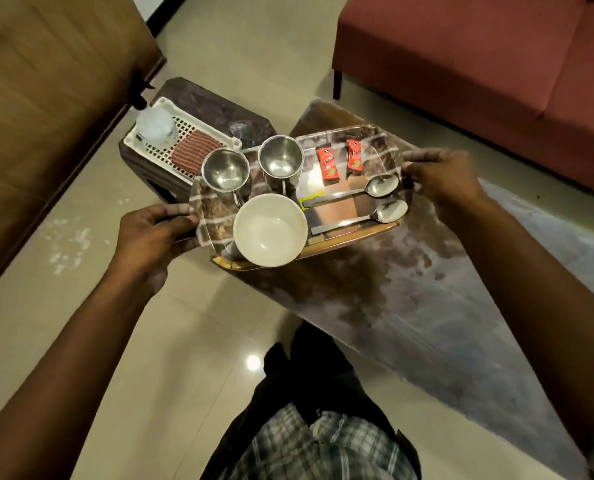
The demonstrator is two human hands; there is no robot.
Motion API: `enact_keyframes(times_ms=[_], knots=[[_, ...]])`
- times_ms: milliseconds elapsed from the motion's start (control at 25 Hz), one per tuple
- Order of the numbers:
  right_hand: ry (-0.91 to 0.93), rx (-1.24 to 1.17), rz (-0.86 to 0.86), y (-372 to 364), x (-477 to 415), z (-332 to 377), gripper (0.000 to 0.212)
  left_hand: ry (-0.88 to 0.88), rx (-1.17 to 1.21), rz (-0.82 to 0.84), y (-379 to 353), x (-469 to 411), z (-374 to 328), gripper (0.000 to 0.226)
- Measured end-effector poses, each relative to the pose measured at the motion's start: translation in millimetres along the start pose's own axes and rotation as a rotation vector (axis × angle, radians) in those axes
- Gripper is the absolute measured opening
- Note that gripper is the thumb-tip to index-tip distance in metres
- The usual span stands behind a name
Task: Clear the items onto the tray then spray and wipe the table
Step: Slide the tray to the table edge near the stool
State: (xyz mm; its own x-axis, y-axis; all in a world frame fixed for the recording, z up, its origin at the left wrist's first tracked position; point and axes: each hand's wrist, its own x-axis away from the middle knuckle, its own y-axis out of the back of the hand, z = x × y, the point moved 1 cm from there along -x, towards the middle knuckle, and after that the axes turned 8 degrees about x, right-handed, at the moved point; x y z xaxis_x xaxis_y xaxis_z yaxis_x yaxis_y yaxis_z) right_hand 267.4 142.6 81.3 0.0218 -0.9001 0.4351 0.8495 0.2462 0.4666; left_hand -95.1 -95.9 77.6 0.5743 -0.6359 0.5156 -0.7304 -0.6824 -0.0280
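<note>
tray (pixel 337 211), long axis left to right

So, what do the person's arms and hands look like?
Nothing worn shows. The left hand and the right hand have no gloves, and I see no ring, watch or bracelet. The left forearm and the right forearm are bare, no sleeve in view.

Home living room: sofa (pixel 496 64), low table (pixel 427 289).
</note>
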Motion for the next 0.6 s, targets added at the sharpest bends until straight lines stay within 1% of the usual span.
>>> enact_keyframes(times_ms=[160,240,400,600], knots=[[0.073,0.101,0.093,-33,-67,33,0.023,0.068,0.066,-0.089,3,-16,18,0.013],[0.094,0.157,0.113,-48,-103,43,0.024,0.133,0.102,-0.122,-5,-25,36,0.013],[0.129,0.25,0.191,-86,-166,56,0.015,0.254,0.151,-0.181,-25,-42,81,0.023],[0.1,0.384,0.269,-130,-225,48,0.018,0.366,0.205,-0.203,-56,-75,124,0.029]])
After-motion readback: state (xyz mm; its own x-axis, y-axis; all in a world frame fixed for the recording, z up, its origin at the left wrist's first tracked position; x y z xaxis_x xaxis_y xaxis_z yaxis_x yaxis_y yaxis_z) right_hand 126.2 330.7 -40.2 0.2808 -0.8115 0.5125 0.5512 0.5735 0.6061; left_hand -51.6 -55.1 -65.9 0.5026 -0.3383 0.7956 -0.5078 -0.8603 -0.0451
